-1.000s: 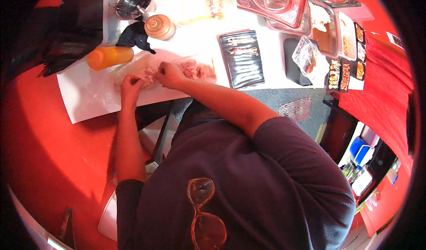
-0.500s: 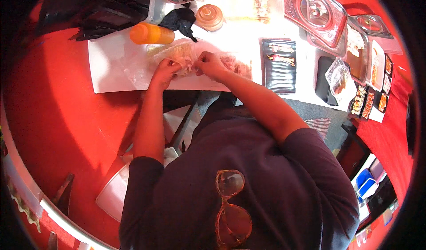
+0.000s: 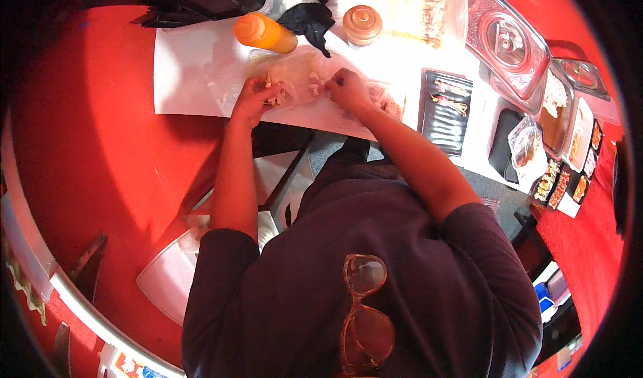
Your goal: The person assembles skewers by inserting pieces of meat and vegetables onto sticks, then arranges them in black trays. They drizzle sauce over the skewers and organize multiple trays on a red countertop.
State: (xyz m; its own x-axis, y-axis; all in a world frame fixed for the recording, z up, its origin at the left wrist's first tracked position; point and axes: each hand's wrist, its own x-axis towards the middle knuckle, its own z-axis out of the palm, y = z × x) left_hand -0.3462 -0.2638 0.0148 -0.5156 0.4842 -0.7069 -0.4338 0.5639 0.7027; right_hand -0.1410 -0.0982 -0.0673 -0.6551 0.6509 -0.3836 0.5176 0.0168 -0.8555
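At the table's near edge my left hand [image 3: 253,101] is closed around pale pinkish food strips [image 3: 282,91], which stick out past its fingertips. To its right, my right hand [image 3: 348,91] has its fingers curled in. Beside those fingertips lies a small pile of pale pieces [image 3: 315,84]; whatever the fingers hold is hidden. Under and between both hands a translucent sheet [image 3: 268,61] with a yellowish tint covers part of the white table. Clear plastic with pink pieces [image 3: 387,100] inside sits partly behind my right wrist.
Beyond my hands stand an orange squeeze bottle [image 3: 264,33], a black cloth-like bundle [image 3: 308,21] and a round brown-topped container [image 3: 362,25]. To the right are a black ridged tray [image 3: 445,113], a clear lid [image 3: 509,36], a plastic bag [image 3: 526,143] and small food trays [image 3: 559,187].
The view has shifted, so the table appears tilted and farther right. My hands have moved apart; the left now shows strips at its fingertips, and pale pieces lie exposed between them.
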